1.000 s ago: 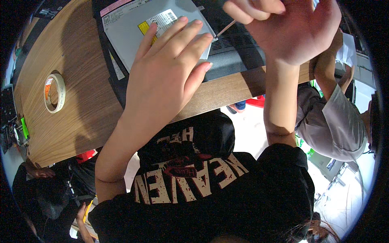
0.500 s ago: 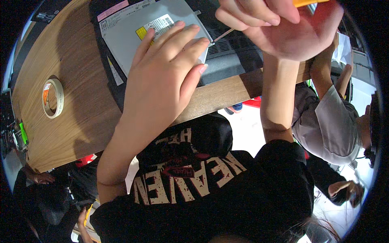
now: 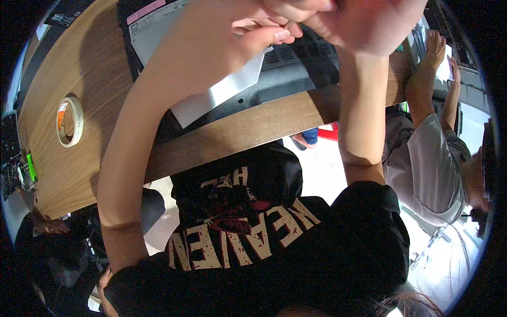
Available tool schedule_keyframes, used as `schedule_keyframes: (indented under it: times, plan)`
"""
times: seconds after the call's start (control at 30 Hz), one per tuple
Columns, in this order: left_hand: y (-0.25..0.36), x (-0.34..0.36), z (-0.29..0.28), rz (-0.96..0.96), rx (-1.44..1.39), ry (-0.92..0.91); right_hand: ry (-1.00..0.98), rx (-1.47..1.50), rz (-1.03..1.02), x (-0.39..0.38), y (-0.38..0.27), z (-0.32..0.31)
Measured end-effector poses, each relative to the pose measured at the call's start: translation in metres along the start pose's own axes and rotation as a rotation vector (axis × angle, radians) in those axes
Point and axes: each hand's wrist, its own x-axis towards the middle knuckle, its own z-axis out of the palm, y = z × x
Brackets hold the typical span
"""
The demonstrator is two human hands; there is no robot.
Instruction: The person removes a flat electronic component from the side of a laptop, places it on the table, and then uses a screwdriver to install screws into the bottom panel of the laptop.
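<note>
A flat grey optical drive (image 3: pixel 150 34) with a pink label lies on a dark laptop underside (image 3: pixel 309 68) with vent slots. My left hand (image 3: pixel 227 45) is raised over the drive, hiding much of it. Its thumb and fingertips pinch together beside the thin metal shaft of a screwdriver (image 3: pixel 288 24); whatever lies between them is too small to make out. My right hand (image 3: pixel 364 26) is closed around the screwdriver at the top edge of the view, and the handle is hidden from sight.
On the wooden table (image 3: pixel 111 58) to the left lies a cream roll of tape (image 3: pixel 77 122). A bright green object (image 3: pixel 31 168) is at the far left. At right, a co-worker's hand (image 3: pixel 435 47) is beside white paper (image 3: pixel 447 59). Another person (image 3: pixel 60 259) sits lower left.
My left hand has lifted off the drive and moved up and right to the screwdriver's shaft, its fingers closing. My right hand has shifted slightly up and left, the screwdriver leaving the drive's edge.
</note>
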Motion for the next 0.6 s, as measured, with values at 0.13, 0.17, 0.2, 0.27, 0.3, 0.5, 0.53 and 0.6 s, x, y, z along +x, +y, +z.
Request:
schedule_keyframes:
  times: [0.13,0.17,0.2,0.27,0.3,0.5,0.53,0.6]
  plan:
    - [0.001,0.001,0.010,-0.136,-0.221,0.079,0.149,-0.099,0.014,-0.003,-0.005,-0.003]
    - [0.003,0.000,0.010,-0.106,-0.313,0.113,0.175,-0.108,0.004,-0.003,-0.004,-0.004]
    - [0.005,0.000,0.012,-0.072,-0.404,0.144,0.198,-0.116,-0.004,-0.003,-0.004,-0.004]
    - [0.009,-0.006,0.008,-0.156,-0.379,0.121,0.249,-0.138,-0.023,-0.003,-0.003,-0.004]
    - [0.010,-0.008,0.007,-0.185,-0.371,0.114,0.276,-0.152,-0.034,-0.003,-0.002,-0.005]
    - [-0.015,-0.005,0.009,-0.065,-0.248,0.099,0.432,-0.323,-0.123,-0.009,-0.012,-0.008]
    - [-0.020,-0.005,0.008,0.016,-0.175,0.121,0.456,-0.373,-0.141,-0.011,-0.017,-0.008]
    - [-0.027,-0.006,0.007,0.093,-0.106,0.147,0.503,-0.482,-0.172,-0.013,-0.027,-0.007]
